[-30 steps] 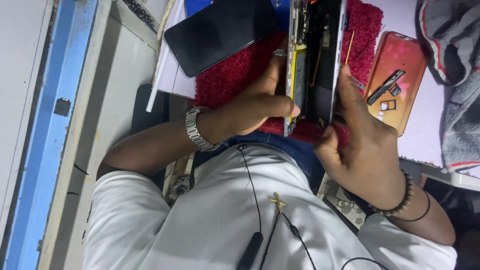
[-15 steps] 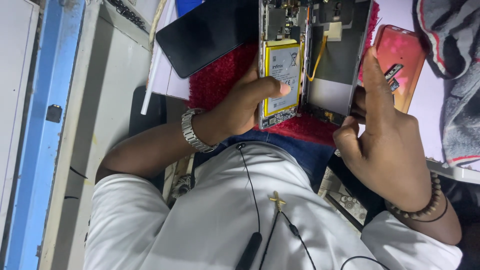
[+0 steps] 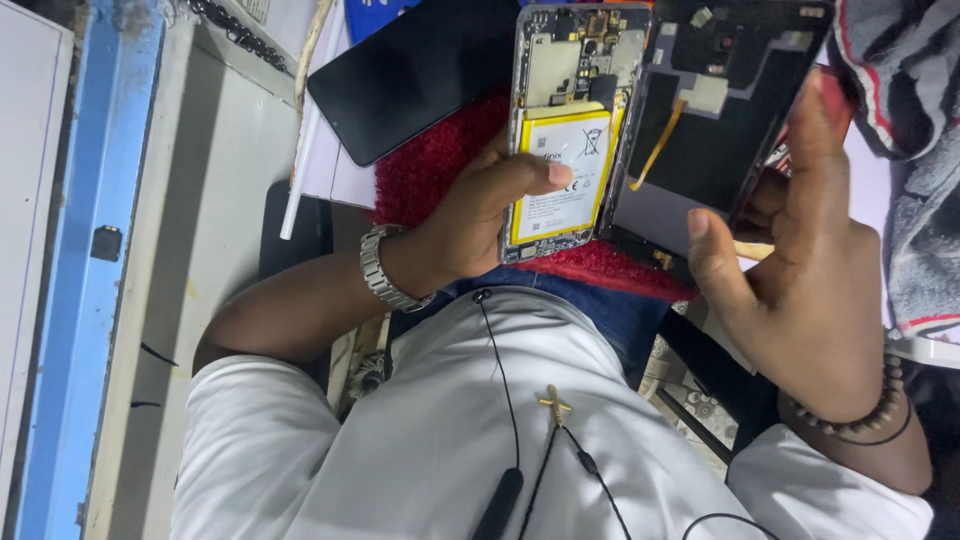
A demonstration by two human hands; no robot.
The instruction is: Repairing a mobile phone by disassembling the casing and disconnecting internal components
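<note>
My left hand [image 3: 468,215], with a metal watch on the wrist, grips an opened phone body [image 3: 568,90]; the thumb lies across its white and yellow battery [image 3: 562,190]. My right hand [image 3: 810,290], wearing a bead bracelet, holds the phone's dark back cover [image 3: 725,110] by its right and lower edges. The cover is swung open to the right like a book page. A thin orange flex cable [image 3: 660,145] shows on the cover's inner side near the phone body. Both parts hover over a red fuzzy mat [image 3: 430,165].
A black phone or screen panel [image 3: 415,75] lies at the mat's upper left, on white paper with a white stick [image 3: 300,150] beside it. Grey cloth [image 3: 915,150] is heaped at the right. A blue strip [image 3: 80,270] runs down the left. My white shirt and earphone cord fill the bottom.
The phone was held almost edge-on a second ago. The back cover has since swung open to the right, exposing the battery and boards, and both hands have risen closer to the camera.
</note>
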